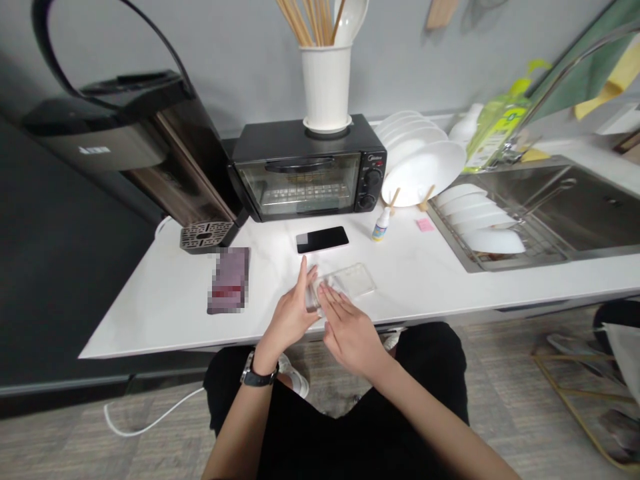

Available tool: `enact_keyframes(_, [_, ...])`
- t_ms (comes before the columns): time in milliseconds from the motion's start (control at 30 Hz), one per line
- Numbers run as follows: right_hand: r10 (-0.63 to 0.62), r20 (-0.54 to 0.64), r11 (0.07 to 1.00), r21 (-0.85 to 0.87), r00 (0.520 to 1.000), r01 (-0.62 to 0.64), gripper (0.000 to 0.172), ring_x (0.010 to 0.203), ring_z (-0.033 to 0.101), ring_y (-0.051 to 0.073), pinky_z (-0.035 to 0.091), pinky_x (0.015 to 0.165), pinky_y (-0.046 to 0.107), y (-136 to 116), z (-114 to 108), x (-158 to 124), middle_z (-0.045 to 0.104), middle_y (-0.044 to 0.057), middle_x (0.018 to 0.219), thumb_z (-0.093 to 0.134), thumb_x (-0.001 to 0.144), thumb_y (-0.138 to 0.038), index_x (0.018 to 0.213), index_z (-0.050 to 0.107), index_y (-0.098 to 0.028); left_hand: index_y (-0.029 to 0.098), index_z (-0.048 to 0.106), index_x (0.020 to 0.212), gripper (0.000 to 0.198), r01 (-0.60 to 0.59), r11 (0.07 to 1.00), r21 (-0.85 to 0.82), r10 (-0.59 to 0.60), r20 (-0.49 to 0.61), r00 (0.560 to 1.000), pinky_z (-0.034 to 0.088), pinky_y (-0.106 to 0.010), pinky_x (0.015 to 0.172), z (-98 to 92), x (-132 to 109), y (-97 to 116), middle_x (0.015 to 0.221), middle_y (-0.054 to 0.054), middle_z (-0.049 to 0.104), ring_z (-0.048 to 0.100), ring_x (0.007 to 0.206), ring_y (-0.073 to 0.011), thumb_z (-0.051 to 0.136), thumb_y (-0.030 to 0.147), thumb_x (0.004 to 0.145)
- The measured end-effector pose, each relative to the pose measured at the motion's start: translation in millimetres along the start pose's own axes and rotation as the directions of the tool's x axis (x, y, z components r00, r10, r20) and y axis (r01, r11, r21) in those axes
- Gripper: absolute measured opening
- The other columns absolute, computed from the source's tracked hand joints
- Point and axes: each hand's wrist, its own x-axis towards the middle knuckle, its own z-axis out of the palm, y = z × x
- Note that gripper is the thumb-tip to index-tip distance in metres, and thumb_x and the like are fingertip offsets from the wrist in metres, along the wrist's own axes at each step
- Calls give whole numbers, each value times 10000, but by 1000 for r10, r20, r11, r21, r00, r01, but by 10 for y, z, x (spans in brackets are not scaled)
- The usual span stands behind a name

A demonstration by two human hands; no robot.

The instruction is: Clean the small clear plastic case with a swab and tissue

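Observation:
A clear phone case [361, 280] lies on the white counter near its front edge. My left hand [293, 313] grips the left end of the case, its thumb and fingers spread around that end. With fingers together, my right hand [347, 327] presses a thin whitish piece [336, 283], which looks like a tissue, against the inside of the case; the fingers partly hide it. Just behind the case is a phone [323, 240] with a dark screen. A small white spray bottle [381, 225] stands upright to the right of the phone.
A purple cloth [231, 277] lies to the left. Behind are a water dispenser [200, 180], a toaster oven [307, 180] with a white utensil cup [327, 87] on top, and racked plates [425, 173]. Pink sticky notes [425, 225] lie near the sink [575, 227] at right.

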Motion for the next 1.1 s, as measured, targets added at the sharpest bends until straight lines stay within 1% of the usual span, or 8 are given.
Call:
enact_keyframes(133, [109, -54, 993, -43, 993, -112, 515, 1124, 105, 128, 174, 942, 332, 316, -69, -90, 154, -19, 1234, 267, 699, -155, 1187, 102, -151, 264, -188, 1149, 874, 7, 1000, 0, -7, 3, 1000, 305, -326, 876, 9, 8, 40, 1232, 26, 215, 244, 1102, -176, 508, 265, 620])
enact_keyframes(267, [184, -148, 979, -56, 972, -194, 498, 1124, 106, 169, 186, 920, 384, 449, -30, 64, 171, 16, 1231, 260, 711, -150, 1185, 110, -124, 286, -184, 1146, 874, 6, 1000, 8, -6, -1, 1000, 286, -311, 887, 17, 11, 50, 1235, 36, 200, 234, 1107, -164, 514, 272, 620])
enact_keyframes(467, [224, -202, 974, 29, 953, -223, 513, 1115, 138, 206, 210, 901, 393, -18, 217, 432, 165, 93, 1229, 282, 716, -164, 1179, 96, -46, 253, -111, 1176, 730, 1, 1000, -4, -1, -19, 1000, 306, -306, 881, -8, -20, 19, 1227, 26, 227, 282, 1084, -159, 419, 192, 678])
enact_keyframes(633, [122, -111, 991, 72, 986, -114, 531, 1107, 183, 146, 247, 904, 289, -307, 176, 340, 168, 41, 1235, 283, 717, -186, 1189, 61, -89, 274, -106, 1173, 667, 24, 999, -26, -25, -23, 999, 322, -299, 870, -25, -62, -24, 1221, 43, 234, 314, 1067, -145, 337, 129, 695])
enact_keyframes(733, [54, -22, 996, 75, 998, -52, 546, 1109, 175, 116, 203, 930, 259, -192, 73, 153, 169, 20, 1235, 272, 716, -198, 1192, 24, -98, 278, -127, 1166, 784, 19, 1000, -13, -19, -21, 1000, 322, -308, 871, -14, -47, -11, 1239, 51, 175, 279, 1087, -158, 409, 94, 626])
enact_keyframes(833, [74, 21, 997, 26, 997, -75, 545, 1113, 162, 107, 162, 949, 257, 53, -11, -14, 181, 6, 1232, 267, 710, -178, 1193, 23, -112, 255, -155, 1163, 838, 12, 1000, -10, -12, -10, 1000, 320, -316, 869, -2, -17, 26, 1237, 31, 198, 262, 1095, -163, 471, 153, 615])
enact_keyframes(967, [176, -44, 982, -68, 983, -179, 518, 1130, 73, 126, 113, 960, 303, 361, -77, -72, 140, 9, 1242, 256, 720, -156, 1192, 50, -110, 270, -171, 1155, 878, 10, 1000, 18, -10, -8, 1000, 293, -298, 888, 4, 3, 53, 1226, 25, 232, 255, 1098, -155, 518, 276, 610])
enact_keyframes(1100, [217, -143, 967, -104, 966, -233, 499, 1132, 37, 156, 119, 950, 344, 439, -31, 95, 115, 29, 1247, 250, 732, -161, 1190, 65, -95, 259, -161, 1161, 864, 1, 999, 45, -1, -6, 1000, 301, -286, 881, 15, 5, 46, 1229, 19, 223, 244, 1103, -154, 511, 280, 618])
